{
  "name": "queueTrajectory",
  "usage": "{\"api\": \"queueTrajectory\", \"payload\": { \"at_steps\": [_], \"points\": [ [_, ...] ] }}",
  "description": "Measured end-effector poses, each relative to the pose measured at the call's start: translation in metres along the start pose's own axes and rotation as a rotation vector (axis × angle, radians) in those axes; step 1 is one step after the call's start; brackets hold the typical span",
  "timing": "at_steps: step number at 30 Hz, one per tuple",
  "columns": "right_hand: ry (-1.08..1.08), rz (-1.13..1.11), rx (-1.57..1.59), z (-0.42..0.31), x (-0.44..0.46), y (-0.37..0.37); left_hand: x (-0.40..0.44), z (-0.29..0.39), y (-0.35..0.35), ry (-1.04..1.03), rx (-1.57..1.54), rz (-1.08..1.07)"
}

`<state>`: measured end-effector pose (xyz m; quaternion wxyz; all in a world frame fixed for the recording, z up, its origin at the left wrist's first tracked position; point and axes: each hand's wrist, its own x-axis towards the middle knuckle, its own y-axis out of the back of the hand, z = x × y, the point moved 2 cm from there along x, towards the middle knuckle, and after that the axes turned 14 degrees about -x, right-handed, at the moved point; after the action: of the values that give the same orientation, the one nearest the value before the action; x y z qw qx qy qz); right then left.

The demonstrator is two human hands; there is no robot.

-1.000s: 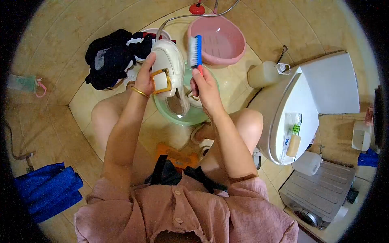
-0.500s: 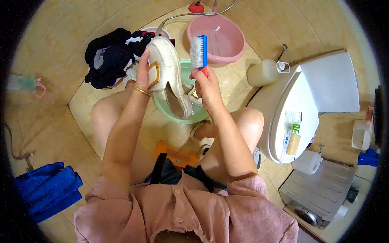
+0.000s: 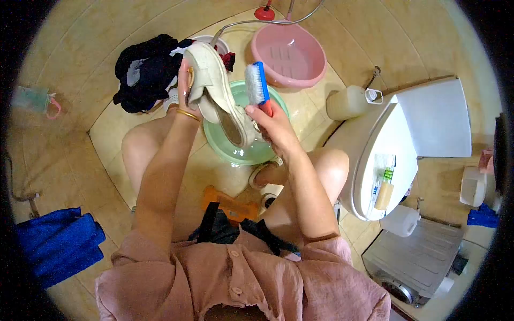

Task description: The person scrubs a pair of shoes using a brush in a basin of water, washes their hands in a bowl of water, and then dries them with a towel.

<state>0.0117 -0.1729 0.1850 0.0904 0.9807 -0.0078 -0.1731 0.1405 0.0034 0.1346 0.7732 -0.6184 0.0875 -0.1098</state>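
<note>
Right hand: closed round the red handle of a brush, thumb laid along it, no free opening. Brush head sits beyond the hand, on the side away from the body, its tip leaning slightly left; white bristles face left.

Left hand: wrapped on the near-left flank of a white shoe, part of its fingers hidden by the upper. Grip looks firm; exact finger spread cannot be told. Gold bracelet at its wrist.

Key relation: shoe lies directly left of the right hand, between the two hands. Its long axis runs from the toe, ahead of the left hand, down to the heel, close beside the right thumb. Brush axis roughly parallel to it. Bristles face the shoe's right side across a visible gap, not touching. Left hand nearer the shoe's front; right hand nearer its heel.

Below both hands: green basin, the shoe's heel end over it. Contents mostly hidden.

Farther out: pink basin ahead and right of the right hand; dark clothes left of the left hand.
</note>
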Motion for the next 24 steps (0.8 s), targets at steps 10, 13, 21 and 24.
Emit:
{"api": "queueTrajectory", "payload": {
  "at_steps": [10, 13, 21, 24],
  "points": [
    [-0.161, -0.419, 0.236, 0.012, -0.009, -0.018, 0.017, -0.011, 0.038, 0.185, -0.152, -0.155],
    [-0.149, -0.291, 0.217, 0.01, -0.005, -0.024, 0.004, -0.015, 0.026, 0.184, -0.119, 0.052],
    [-0.114, 0.142, 0.199, 0.015, 0.021, -0.007, -0.053, -0.047, 0.031, -0.177, 0.807, 0.203],
    [-0.121, 0.103, 0.182, 0.008, 0.012, -0.013, -0.06, -0.061, -0.007, -0.263, 1.325, -0.165]
  ]
}}
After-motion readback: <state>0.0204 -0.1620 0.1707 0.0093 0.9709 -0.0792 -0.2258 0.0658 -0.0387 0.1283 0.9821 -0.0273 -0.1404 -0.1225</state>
